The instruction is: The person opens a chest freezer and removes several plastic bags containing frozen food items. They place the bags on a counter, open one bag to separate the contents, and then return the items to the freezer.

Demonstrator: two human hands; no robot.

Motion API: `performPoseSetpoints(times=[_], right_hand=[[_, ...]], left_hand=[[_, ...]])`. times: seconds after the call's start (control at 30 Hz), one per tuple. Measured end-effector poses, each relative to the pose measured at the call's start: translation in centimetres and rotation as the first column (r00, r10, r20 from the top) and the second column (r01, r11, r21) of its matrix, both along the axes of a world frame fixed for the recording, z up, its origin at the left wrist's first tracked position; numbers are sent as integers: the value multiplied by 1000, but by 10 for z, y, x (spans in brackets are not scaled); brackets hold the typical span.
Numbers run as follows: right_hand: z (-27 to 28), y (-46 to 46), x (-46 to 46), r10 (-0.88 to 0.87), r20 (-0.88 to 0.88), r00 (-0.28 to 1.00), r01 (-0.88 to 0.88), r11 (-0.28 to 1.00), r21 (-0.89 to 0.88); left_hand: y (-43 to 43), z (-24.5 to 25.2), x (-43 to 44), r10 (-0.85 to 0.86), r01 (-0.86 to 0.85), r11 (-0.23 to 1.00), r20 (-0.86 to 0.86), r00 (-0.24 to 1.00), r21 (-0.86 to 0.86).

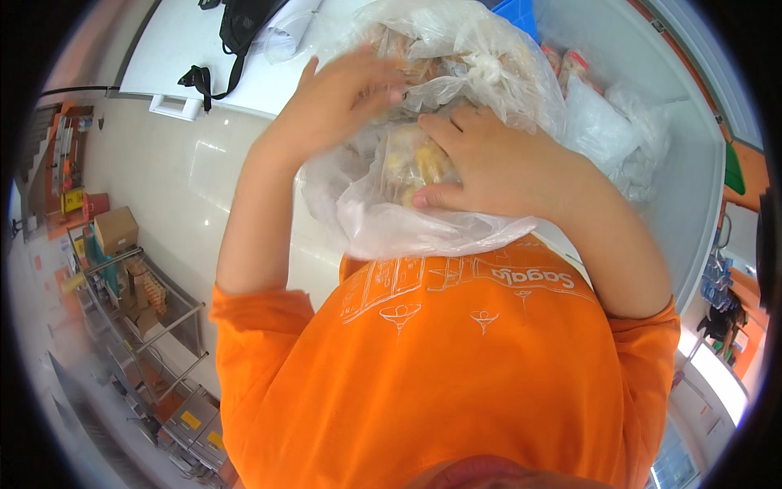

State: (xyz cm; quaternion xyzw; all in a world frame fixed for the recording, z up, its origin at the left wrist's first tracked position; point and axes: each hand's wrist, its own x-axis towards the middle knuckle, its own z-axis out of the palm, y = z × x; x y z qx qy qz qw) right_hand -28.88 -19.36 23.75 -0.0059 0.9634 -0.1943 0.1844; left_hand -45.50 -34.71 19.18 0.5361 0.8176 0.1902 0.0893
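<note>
My right hand (489, 162) grips a clear plastic bag of yellow food pieces (421, 159), its thumb on the near side and fingers on the far side. This bag lies inside a large, crumpled translucent plastic bag (397, 229), whose mouth spreads towards my shirt. Just left of it, my left hand (351, 91) hovers over the large bag's left side. Motion blurs it, its fingers are apart and I see nothing held. Beyond both hands are a knotted clear bag (489, 67) and brownish packed food (397, 49), partly covered by plastic.
At right is an open chest freezer (684, 159) holding frosty bags (602, 122) and a blue container (516, 15). A black bag with a strap (241, 30) and a paper roll (293, 27) lie on a white, handled surface (165, 49). A metal cart (177, 330) with cardboard stands left.
</note>
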Motion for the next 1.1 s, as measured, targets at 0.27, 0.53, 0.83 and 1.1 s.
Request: performPoseSetpoints(times=[0.27,0.53,0.83,1.1], right_hand=[[9,6,-29,76,198,977,-80,997,12],[30,-10,-33,357,-121,926,-363,931,-39],[30,22,-67,384,196,902,-302,888,-348],[20,16,-91,155,-644,749,109,930,350]], left_hand=[[-95,62,65,69,-42,993,255,964,-108],[-113,29,94,44,-63,986,118,992,156],[-122,33,104,-47,24,988,148,988,154],[-124,36,111,-54,23,986,179,982,166]])
